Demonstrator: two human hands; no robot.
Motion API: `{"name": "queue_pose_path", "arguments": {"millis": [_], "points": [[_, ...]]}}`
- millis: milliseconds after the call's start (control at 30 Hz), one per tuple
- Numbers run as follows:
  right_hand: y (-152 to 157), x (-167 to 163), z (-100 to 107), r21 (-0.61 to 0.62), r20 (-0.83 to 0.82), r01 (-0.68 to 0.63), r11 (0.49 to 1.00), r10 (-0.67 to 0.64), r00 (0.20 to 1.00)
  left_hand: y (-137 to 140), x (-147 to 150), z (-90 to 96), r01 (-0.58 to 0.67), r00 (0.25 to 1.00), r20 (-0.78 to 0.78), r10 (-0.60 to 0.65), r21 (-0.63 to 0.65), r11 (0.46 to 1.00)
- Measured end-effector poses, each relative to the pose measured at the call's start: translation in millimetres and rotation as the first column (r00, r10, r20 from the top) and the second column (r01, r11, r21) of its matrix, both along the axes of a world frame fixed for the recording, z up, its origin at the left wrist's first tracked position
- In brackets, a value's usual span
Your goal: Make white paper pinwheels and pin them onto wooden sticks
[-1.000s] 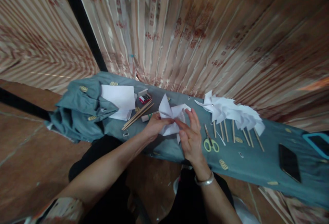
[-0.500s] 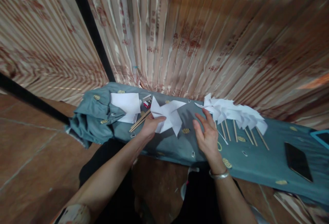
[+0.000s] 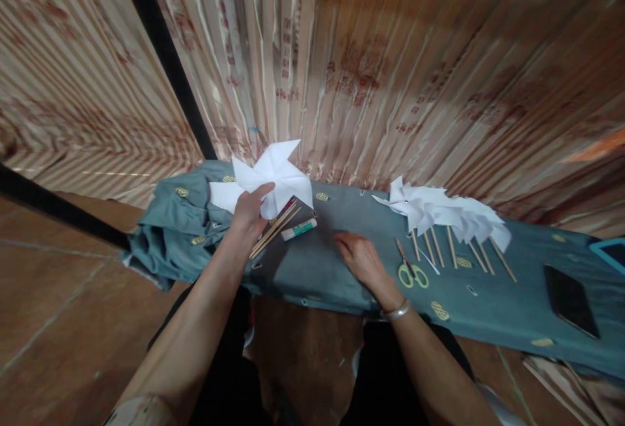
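A white paper pinwheel [image 3: 278, 169] is pinched between the thumb and fingers of my left hand [image 3: 251, 211], raised at the back left of the bench. Under and beside it lie several thin wooden sticks [image 3: 274, 230] and a glue stick [image 3: 299, 229] with a green label. My right hand [image 3: 360, 256] hovers over the cloth to the right of the glue stick, apart from it. Its fingers are curled together, and nothing shows in them. Yellow-green scissors [image 3: 413, 275] lie to the right of that hand.
Several finished pinwheels [image 3: 452, 214] on sticks overlap in a row at the back right. White paper [image 3: 223, 196] lies at the left. A dark phone [image 3: 570, 300] and a blue-edged object [image 3: 610, 250] are far right. The bench has a grey-green cloth [image 3: 336, 296]; a curtain [image 3: 361, 74] hangs behind.
My left hand has carried the pinwheel left and up, uncovering the glue stick. My right hand has drawn left and toward me, its fingers closing, leaving the scissors in sight.
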State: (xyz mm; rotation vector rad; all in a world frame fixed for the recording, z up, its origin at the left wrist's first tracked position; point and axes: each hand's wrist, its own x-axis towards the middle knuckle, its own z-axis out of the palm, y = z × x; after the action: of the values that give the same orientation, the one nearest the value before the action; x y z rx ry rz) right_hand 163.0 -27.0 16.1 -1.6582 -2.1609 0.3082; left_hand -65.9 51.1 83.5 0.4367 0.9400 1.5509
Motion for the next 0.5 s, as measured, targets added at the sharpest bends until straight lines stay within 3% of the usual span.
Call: {"name": "queue_pose_path", "arguments": {"millis": [167, 500], "points": [[26, -24, -13, -0.054, -0.136, -0.02, 0.998, 0.012, 0.991, 9, -16, -11.4, -0.026, 0.999, 0.02, 0.027, -0.029, 0.999], [142, -87, -17, 0.171, -0.116, -0.071, 0.983, 0.091, 0.989, 20, -37, -15.9, 0.007, 1.0, 0.03, -0.007, 0.003, 1.0]]}}
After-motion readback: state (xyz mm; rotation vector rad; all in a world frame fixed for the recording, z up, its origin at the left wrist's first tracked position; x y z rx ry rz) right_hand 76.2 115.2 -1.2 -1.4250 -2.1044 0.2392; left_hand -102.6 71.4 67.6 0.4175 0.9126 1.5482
